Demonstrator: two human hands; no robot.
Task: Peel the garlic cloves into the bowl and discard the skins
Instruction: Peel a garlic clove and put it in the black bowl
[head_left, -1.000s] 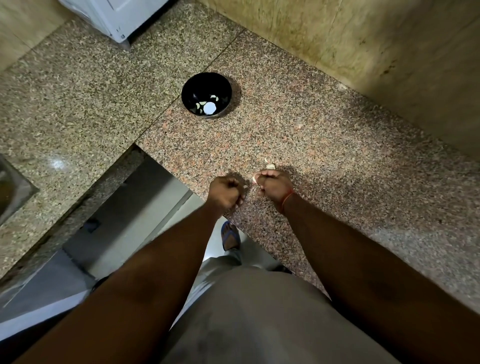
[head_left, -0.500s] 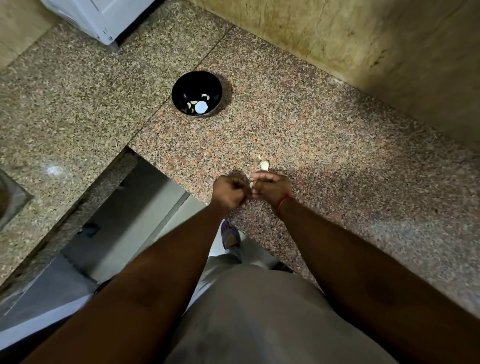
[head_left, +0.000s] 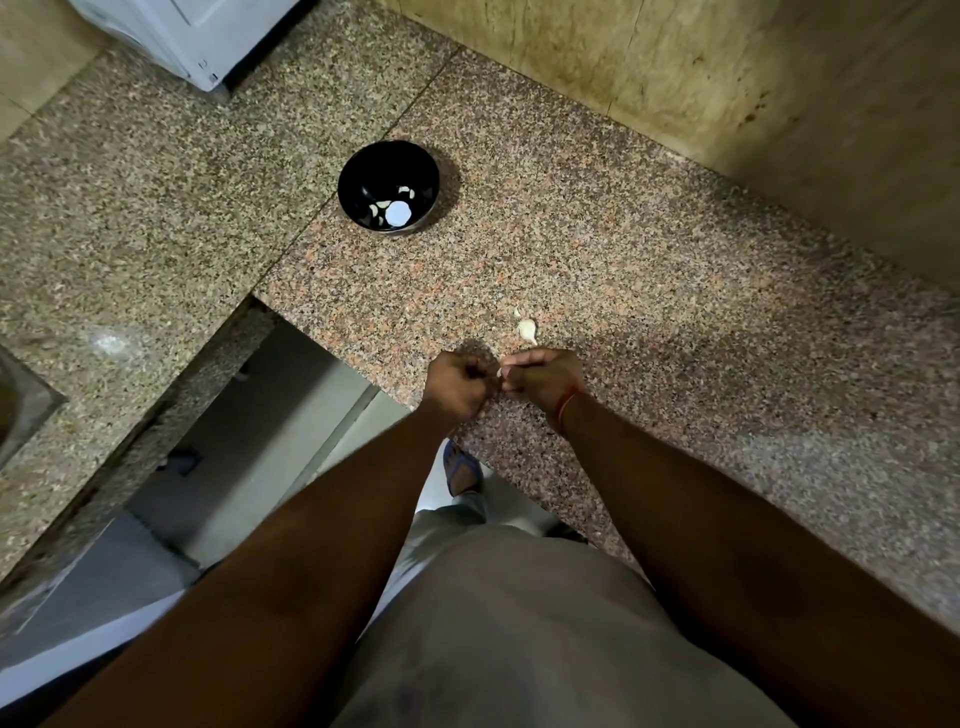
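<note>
We stand at a speckled granite bench (head_left: 649, 270) that turns a corner; the black bowl (head_left: 363, 176) is our landmark. It sits on the bench with a few pale peeled cloves (head_left: 387, 203) lying at its bottom, beside a round bright glint.

Well nearer to us than the bowl, and a little to its right, both hands meet over the bench close to its front edge. The left hand (head_left: 457, 384) is curled into a fist, knuckles up. The right hand (head_left: 545, 376) is also curled, with a thin red thread (head_left: 563, 410) around its wrist. Between the two we see a small pale sliver, the garlic clove (head_left: 500, 372) being worked; both hands seem to pinch it, the fingertips pressed together around it. We cannot tell how much skin is on it: it is too small and mostly hidden.

Between the bowl and the hands, just beyond the right hand, one more clove (head_left: 527, 329) lies on the bench, with a small scrap of skin (head_left: 517, 313) just on its bowl side, apart from it.

Beyond the bowl and to its left, a white appliance corner (head_left: 171, 36) stands on the bench. Beyond the bowl to the right rises a stained beige wall (head_left: 727, 78). Far left of the bowl, a steel sink edge (head_left: 23, 410) shows. Below the bench edge we see a sandalled foot (head_left: 460, 467).
</note>
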